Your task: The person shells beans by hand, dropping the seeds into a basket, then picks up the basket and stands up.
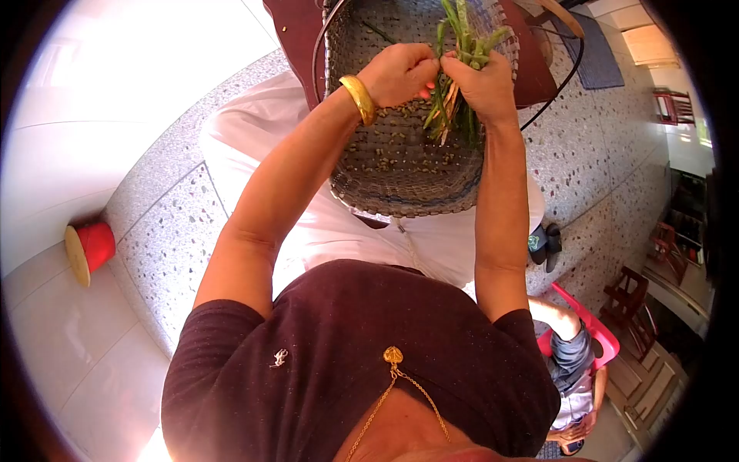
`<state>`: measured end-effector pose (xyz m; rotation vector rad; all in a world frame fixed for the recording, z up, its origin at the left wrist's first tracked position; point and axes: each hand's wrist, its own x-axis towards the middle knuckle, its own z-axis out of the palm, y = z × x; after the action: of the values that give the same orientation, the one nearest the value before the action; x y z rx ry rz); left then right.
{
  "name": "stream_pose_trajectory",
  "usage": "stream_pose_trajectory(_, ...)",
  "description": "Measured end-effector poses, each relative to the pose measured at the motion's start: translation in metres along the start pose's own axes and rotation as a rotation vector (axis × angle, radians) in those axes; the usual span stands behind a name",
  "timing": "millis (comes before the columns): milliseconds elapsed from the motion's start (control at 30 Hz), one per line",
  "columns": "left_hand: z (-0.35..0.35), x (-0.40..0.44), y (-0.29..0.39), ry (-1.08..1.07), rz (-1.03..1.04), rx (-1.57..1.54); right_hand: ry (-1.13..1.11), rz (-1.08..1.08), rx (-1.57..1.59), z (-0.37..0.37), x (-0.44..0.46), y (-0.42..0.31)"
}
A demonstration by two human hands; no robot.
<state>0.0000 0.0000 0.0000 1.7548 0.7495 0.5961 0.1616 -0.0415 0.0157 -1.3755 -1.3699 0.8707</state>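
Observation:
Over a grey woven basket, both of my hands meet at a bunch of green stalks. My right hand is closed around the bunch, whose leafy or cut ends stick out above and below the fingers. Paler, yellowish strands hang among the lower ends. My left hand, with a gold bangle at its wrist, is curled with thumb and fingers pinched on a green stalk at the bunch's left side. Its fingertips are partly hidden. Small greenish bits lie scattered on the basket's bottom.
The basket rests at my lap, its thin dark handle looping out to the right. Behind it is a dark red surface. A red round object stands on the left floor. Another person sits on a pink chair at right.

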Motion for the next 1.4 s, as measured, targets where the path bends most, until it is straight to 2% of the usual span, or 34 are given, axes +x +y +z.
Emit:
stream_pose_trajectory(67, -0.002, 0.001, 0.002, -0.001, -0.055, -0.097, 0.016, -0.021, -0.144, 0.002, 0.000, -0.002)
stream_pose_trajectory(267, -0.006, 0.002, 0.012, -0.032, -0.093, -0.563, 0.207, 0.057, 0.556, 0.010, 0.000, -0.007)
stream_pose_trajectory(367, -0.006, 0.002, 0.016, -0.025, -0.179, -0.646, 0.224, 0.047, 0.602, 0.009, 0.003, -0.001)
stream_pose_trajectory(567, -0.005, 0.002, 0.017, 0.035, -0.275, -0.568, 0.151, -0.023, 0.195, 0.011, 0.000, -0.004)
stream_pose_trajectory(667, -0.004, 0.004, 0.016, 0.137, -0.262, -0.441, 0.108, -0.057, 0.110, 0.015, -0.001, -0.001)
stream_pose_trajectory(767, -0.006, 0.005, 0.014, 0.115, -0.197, -0.489, 0.028, -0.065, 0.187, 0.020, -0.005, -0.011)
stream_pose_trajectory(867, -0.005, 0.008, 0.005, 0.125, -0.122, -0.608, 0.076, -0.046, 0.320, 0.016, -0.005, -0.011)
stream_pose_trajectory(1067, -0.007, 0.007, 0.005, 0.084, -0.124, -0.758, 0.118, 0.043, 0.503, 0.011, -0.001, -0.006)
stream_pose_trajectory(1400, -0.004, 0.009, -0.001, 0.190, -0.039, -0.802, 0.295, -0.069, 0.380, 0.016, 0.001, -0.004)
